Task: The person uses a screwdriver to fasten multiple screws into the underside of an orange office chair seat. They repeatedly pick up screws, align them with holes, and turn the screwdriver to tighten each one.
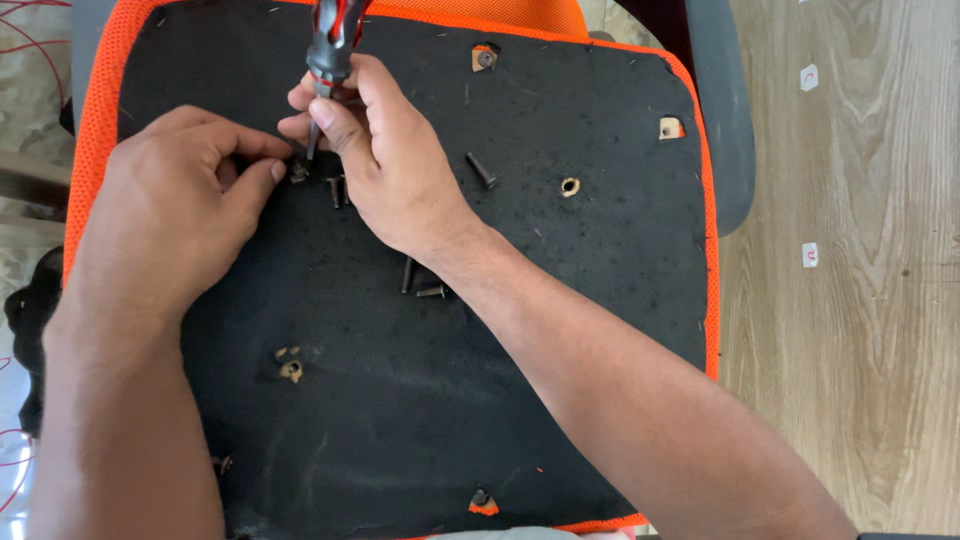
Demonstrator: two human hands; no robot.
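Upturned chair seat base (pixel 400 400), black fabric underside with orange mesh wrapped round the edges, fills most of the head view. It is laid over a grey chair frame (pixel 725 120) on a light wood-grain floor (pixel 850 350). Small white stickers are seen on the floor at the right.

Left hand (pixel 165 215) is laid flat on the black fabric at upper left, fingers curled, thumb and forefinger pinched loosely around a small dark screw (pixel 298 172) standing in the seat. The screw is steadied, not fully enclosed.

Right hand (pixel 385 150) is closed firmly round the lower end of a red, black and grey-handled screwdriver (pixel 330 45). The tool is held nearly upright, tip set down on the screw between the left fingertips. Both hands are touching or almost touching at that point.

Loose dark bolts are scattered on the fabric: a pair (pixel 337 190) just beside the right thumb base, one (pixel 481 170) right of the right hand, two more (pixel 420 285) beside the right wrist.

Bare mounting holes with brass-coloured inserts are visible: one (pixel 570 186) at mid-right, one (pixel 291 370) at lower left. Fitted fasteners are seen in orange cut-outs at top (pixel 485 58), upper right (pixel 670 128) and bottom edge (pixel 482 500).
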